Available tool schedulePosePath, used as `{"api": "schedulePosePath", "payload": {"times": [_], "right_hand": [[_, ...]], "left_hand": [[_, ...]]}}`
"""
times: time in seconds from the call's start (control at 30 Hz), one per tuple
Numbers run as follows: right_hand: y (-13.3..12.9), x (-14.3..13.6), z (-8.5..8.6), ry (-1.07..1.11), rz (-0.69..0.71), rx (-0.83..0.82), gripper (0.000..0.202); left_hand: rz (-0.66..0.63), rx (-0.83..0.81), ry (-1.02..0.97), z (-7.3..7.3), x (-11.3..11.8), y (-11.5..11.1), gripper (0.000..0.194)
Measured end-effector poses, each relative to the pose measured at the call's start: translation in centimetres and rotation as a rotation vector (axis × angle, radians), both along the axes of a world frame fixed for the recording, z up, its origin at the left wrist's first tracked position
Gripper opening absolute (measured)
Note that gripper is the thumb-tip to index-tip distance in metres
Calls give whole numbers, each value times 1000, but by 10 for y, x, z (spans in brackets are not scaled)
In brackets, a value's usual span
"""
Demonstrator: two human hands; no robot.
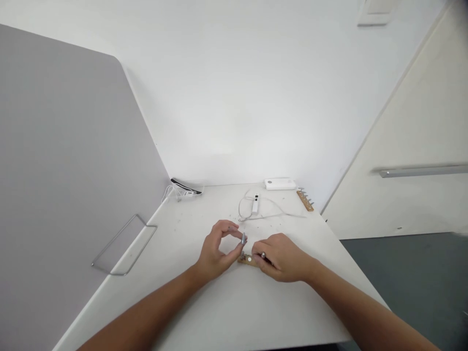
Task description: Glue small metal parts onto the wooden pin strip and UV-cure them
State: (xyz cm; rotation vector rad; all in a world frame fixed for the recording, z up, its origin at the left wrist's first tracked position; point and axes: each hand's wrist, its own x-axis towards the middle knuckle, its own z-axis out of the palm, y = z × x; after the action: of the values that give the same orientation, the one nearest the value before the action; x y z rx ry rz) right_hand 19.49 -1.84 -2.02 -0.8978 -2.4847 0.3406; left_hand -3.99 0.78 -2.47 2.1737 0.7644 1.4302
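My left hand (pixel 218 249) pinches a small grey metal piece (pixel 243 238) between thumb and fingertips, holding it up above a short wooden strip (pixel 247 260). The strip lies on the white table and shows a pale round spot and a metal fitting at its left end. Its right end is hidden under my right hand (pixel 281 257). Those fingers are curled round a slim metal rod (pixel 263 255), of which only the rounded shiny end shows; its kind is hidden.
Behind the hands lie a white stick-shaped device (pixel 255 204) with a grey cable and scattered small bits. A white box (pixel 280 184) and a wooden strip with metal hooks (pixel 305 200) sit at the back right. A wire frame (pixel 126 274) and a grey panel (pixel 73 161) flank the left.
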Motion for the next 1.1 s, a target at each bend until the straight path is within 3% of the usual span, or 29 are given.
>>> {"api": "schedulePosePath", "payload": {"times": [0.23, 0.53, 0.8, 1.0, 1.1], "right_hand": [[-8, -3, 10, 103, -6, -76, 19], [-21, -27, -2, 72, -11, 56, 14], [-21, -26, -2, 119, -48, 103, 17], [-21, -26, -4, 213, 10, -20, 14], [-21, -26, -3, 250, 26, -108, 14]], "left_hand": [[21, 299, -54, 4, -2, -5, 45], [-3, 418, 9, 14, -1, -22, 45], [-59, 336, -28, 11, 3, -19, 45], [-120, 119, -108, 11, 6, -21, 37], [-133, 102, -127, 8, 5, -21, 39]]}}
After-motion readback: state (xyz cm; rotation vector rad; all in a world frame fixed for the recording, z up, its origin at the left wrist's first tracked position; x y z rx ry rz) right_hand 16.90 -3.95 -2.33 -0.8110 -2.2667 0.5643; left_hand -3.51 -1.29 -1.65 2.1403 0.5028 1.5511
